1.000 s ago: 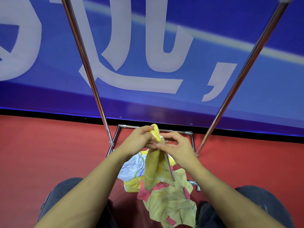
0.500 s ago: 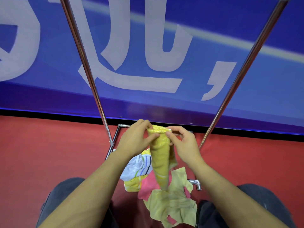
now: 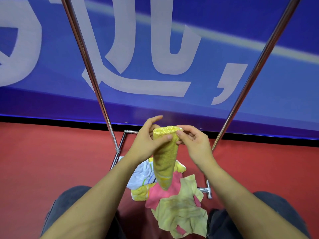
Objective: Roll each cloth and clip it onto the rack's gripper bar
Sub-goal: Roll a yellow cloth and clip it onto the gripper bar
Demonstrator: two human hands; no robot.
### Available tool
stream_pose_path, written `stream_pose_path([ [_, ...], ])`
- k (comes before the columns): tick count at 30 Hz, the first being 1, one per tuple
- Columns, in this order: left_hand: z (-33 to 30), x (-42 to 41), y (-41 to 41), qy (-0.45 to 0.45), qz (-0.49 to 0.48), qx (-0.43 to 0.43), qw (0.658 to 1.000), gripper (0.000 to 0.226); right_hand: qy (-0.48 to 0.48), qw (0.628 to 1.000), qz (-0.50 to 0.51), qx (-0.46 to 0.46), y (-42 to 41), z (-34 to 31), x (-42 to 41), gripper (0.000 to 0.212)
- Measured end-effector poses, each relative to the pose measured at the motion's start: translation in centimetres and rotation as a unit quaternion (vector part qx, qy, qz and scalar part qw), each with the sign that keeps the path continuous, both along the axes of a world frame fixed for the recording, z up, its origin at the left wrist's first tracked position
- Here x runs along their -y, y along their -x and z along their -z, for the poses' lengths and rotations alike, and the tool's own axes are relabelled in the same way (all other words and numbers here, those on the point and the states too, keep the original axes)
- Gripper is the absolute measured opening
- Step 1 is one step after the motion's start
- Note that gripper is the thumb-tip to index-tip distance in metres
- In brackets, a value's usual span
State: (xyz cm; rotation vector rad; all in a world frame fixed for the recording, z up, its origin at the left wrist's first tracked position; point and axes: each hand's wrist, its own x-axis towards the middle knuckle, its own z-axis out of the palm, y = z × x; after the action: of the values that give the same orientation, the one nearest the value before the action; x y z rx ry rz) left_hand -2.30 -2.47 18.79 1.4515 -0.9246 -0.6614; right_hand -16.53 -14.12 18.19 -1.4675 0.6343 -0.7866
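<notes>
Rolling is under way at frame centre: the left hand (image 3: 146, 144) and right hand (image 3: 195, 144) pinch the top of a yellow cloth (image 3: 165, 157), which hangs as a loose tube. Several cloths (image 3: 179, 209) lie unrolled on the floor at lower centre. Nothing looks clipped yet; the rack's (image 3: 89, 66) bar is out of view.

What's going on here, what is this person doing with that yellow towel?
A person is rolling a yellow cloth into a tube. The left hand and the right hand both pinch its top end, and the rest hangs down. Below it, a pile of loose cloths lies on the red floor at the foot of a chrome rack. The rack's gripper bar is out of view, and the rolled cloth is not yet clipped to anything.
</notes>
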Motion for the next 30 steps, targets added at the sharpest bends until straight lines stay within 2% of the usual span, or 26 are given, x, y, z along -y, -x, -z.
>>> stream_pose_path([
  [1,-0.1,0.1,0.2,-0.012,0.005,-0.003,1.0,0.055,-0.003,1.0,-0.006,0.005,-0.1,-0.1,-0.1,0.015],
  [5,0.1,0.6,0.7,-0.011,-0.015,0.006,1.0,0.017,-0.014,1.0,-0.01,0.017,-0.3,-0.1,-0.1,0.015],
  [7,0.0,0.7,0.9,-0.001,-0.023,0.011,1.0,0.007,-0.016,1.0,-0.006,0.023,-0.3,0.1,0.1,0.018],
  [10,-0.5,1.0,0.9,0.006,-0.028,0.014,0.999,0.006,-0.016,1.0,0.002,0.018,0.0,0.4,0.5,0.027],
  [13,-0.8,1.3,0.4,0.005,-0.044,0.003,0.999,0.006,-0.027,0.999,-0.037,-0.01,0.4,1.3,0.5,0.031],
  [17,-1.5,0.8,-0.1,0.009,-0.04,0.009,0.999,0.013,0.068,0.986,-0.105,-0.112,0.8,3.1,-0.1,0.048],
  [20,-2.3,0.7,-0.1,0.022,-0.036,0.003,0.999,0.015,0.097,0.98,-0.13,-0.111,0.6,3.2,-0.5,0.054],
  [23,-3.5,1.1,0.1,0.028,-0.022,0.013,0.999,0.013,0.118,0.979,-0.129,-0.108,0.4,2.5,-0.5,0.046],
  [28,-3.9,1.1,-0.3,0.019,-0.002,0.016,1.0,0.021,0.062,0.982,-0.137,-0.118,0.2,3.7,-1.2,0.051],
  [30,-4.0,1.1,-0.4,0.011,0.001,0.01,1.0,0.018,0.037,0.981,-0.143,-0.123,-0.1,4.4,-1.5,0.043],
])
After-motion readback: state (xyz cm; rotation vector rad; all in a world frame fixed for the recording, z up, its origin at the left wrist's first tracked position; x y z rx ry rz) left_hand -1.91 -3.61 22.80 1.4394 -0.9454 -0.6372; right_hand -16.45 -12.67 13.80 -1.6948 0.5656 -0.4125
